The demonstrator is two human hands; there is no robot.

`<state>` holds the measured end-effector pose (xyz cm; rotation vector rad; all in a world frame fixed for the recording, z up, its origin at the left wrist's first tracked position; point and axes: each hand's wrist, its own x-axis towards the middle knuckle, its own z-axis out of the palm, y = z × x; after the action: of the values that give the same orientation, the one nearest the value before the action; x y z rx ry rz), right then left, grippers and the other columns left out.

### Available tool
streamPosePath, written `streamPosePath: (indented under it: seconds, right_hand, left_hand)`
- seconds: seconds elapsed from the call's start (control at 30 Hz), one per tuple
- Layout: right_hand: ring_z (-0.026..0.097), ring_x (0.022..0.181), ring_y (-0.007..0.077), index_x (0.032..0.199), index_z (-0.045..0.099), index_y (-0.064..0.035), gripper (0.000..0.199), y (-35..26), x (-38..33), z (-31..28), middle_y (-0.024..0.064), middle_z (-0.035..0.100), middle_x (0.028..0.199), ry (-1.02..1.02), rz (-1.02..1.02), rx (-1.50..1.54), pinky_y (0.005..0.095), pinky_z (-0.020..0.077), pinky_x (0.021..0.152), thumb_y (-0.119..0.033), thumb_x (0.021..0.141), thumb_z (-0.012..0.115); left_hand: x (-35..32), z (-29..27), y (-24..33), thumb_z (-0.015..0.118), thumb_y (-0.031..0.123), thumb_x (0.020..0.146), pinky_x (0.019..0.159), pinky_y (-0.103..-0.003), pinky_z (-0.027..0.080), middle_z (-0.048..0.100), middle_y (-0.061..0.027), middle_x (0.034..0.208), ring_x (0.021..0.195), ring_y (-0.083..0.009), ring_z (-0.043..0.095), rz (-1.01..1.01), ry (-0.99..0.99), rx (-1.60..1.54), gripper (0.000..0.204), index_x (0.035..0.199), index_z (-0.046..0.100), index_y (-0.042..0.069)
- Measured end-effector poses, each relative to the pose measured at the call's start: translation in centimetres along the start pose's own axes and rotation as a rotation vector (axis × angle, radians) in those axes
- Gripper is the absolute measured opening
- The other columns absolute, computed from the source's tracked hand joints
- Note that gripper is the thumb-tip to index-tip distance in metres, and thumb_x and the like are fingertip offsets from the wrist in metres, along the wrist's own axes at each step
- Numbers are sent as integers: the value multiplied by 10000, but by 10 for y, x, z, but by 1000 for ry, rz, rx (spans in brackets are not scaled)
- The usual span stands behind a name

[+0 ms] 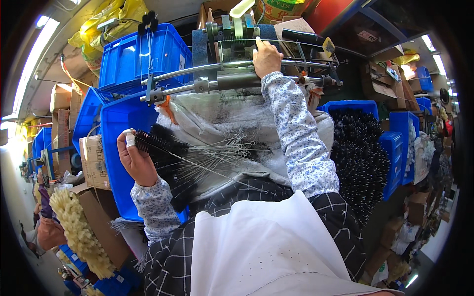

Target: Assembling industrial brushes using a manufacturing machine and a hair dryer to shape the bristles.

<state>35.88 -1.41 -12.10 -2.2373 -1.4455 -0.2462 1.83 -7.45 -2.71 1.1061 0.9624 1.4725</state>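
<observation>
Black bristle brush on twisted wire stem (pixel 150 141) sits in the left hand (pixel 136 160), grip closed round the bristled head, stem trailing rightward over a pile of like brushes (pixel 207 153). Likely light, wire springy, bristles soft; better held at the stem. Right hand (pixel 267 56) rests closed on the grey metal machine (pixel 237 74).

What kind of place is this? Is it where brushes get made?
Probably a small brush-making workshop. The left hand holds a black bristle brush on twisted wire, the right hand rests on a metal bench machine, and blue plastic crates hold heaps of finished black brushes.
</observation>
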Motion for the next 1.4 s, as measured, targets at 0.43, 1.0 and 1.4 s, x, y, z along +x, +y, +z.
streamPosePath:
  seconds: [0.43, 1.0, 1.4]
  right_hand:
    - [520, 878, 242, 1081, 499, -84, 369, -1, 0, -11, 82, 538, 962, -77, 39, 34, 395, 394, 710, -157, 723, 550]
    - [503, 951, 303, 1035, 542, -183, 287, 146, 60, -33, 110, 535, 1047, -394, -137, -113, 368, 394, 824, -306, 832, 380]
    - [511, 911, 224, 1103, 452, -20, 318, 39, -72, -157, 114, 545, 972, -1059, -344, 463, 313, 406, 792, -161, 819, 475]
  left_hand:
    - [1, 16, 5, 415, 112, 858, 597, -155, 418, 525, -27, 841, 705, -53, 500, 7, -20, 16, 147, 959, 469, 21]
    - [20, 15, 0, 448, 156, 850, 550, -153, 409, 509, 15, 780, 625, -23, 460, -91, -37, 144, 131, 929, 486, 59]
    - [-4, 89, -37, 365, 104, 873, 594, -220, 484, 507, -55, 820, 649, -88, 512, -332, -310, -32, 116, 931, 426, 24]
